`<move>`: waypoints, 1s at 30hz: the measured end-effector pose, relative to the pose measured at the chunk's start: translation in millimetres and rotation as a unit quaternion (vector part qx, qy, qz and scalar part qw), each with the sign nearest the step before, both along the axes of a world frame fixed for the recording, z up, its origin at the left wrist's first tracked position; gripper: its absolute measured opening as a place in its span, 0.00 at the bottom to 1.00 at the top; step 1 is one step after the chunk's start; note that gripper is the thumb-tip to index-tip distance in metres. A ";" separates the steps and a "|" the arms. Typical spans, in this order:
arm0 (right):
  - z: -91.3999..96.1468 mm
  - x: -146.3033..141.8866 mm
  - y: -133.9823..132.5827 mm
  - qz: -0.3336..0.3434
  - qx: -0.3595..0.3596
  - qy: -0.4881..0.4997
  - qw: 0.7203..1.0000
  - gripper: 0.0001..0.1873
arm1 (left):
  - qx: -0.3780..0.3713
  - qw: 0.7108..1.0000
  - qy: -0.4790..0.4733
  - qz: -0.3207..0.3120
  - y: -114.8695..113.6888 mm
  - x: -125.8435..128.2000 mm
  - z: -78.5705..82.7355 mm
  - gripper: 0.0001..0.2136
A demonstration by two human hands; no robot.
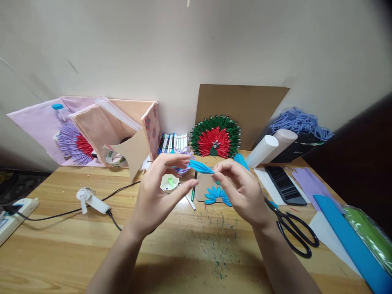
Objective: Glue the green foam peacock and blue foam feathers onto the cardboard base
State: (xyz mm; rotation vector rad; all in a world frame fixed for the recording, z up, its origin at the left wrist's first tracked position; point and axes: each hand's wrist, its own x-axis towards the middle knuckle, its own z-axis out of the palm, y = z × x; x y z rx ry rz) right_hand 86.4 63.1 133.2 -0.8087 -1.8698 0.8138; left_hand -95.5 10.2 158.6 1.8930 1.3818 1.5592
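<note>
Between my hands, above the table, is a blue folded crepe-paper petal [200, 166], pointed at its right end. My right hand [241, 188] pinches that narrow end between thumb and fingers. On the other side, my left hand [159, 190] is open, its thumb well apart from its fingers. Its fingertips are close to the petal's wide end; whether they touch it I cannot tell. Below, a half ring of blue petals [218, 195] lies on a piece of cardboard [200, 192], partly hidden by my right hand.
A green and red paper peacock [216, 139] leans on a cardboard sheet [245, 106]. Black scissors [294, 228], a phone [284, 185] and blue paper [352, 241] lie right. A glue gun [94, 202] with its cord lies left, near a small bowl [169, 183] and markers [174, 143].
</note>
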 end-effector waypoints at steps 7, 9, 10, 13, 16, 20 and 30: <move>-6.1 -25.4 -12.7 0.216 -0.294 0.052 0.929 0.09 | 0.038 0.982 0.184 -0.029 -24.2 -30.0 -9.0 0.12; -11.5 -34.8 -18.9 0.258 -0.332 0.055 0.906 0.11 | -0.003 0.988 0.149 -0.046 -35.3 -37.5 -12.8 0.09; -14.6 -39.9 -22.5 0.274 -0.350 0.061 0.894 0.11 | -0.027 0.990 0.128 -0.047 -41.6 -40.5 -14.6 0.08; -23.5 -56.8 -33.3 0.302 -0.405 0.075 0.860 0.11 | -0.109 0.992 0.058 -0.005 -61.1 -48.6 -21.4 0.04; -31.7 -77.2 -42.8 0.302 -0.425 0.074 0.850 0.10 | -0.201 0.977 -0.037 0.059 -78.8 -58.3 -32.2 0.06; -43.3 -107.2 -52.2 0.276 -0.435 0.074 0.854 0.12 | -0.251 0.941 -0.166 0.158 -100.8 -76.1 -51.8 0.10; -92.1 -184.1 -57.9 0.263 -0.364 -0.028 0.893 0.16 | -0.237 0.861 -0.301 0.333 -166.2 -128.5 -98.9 0.14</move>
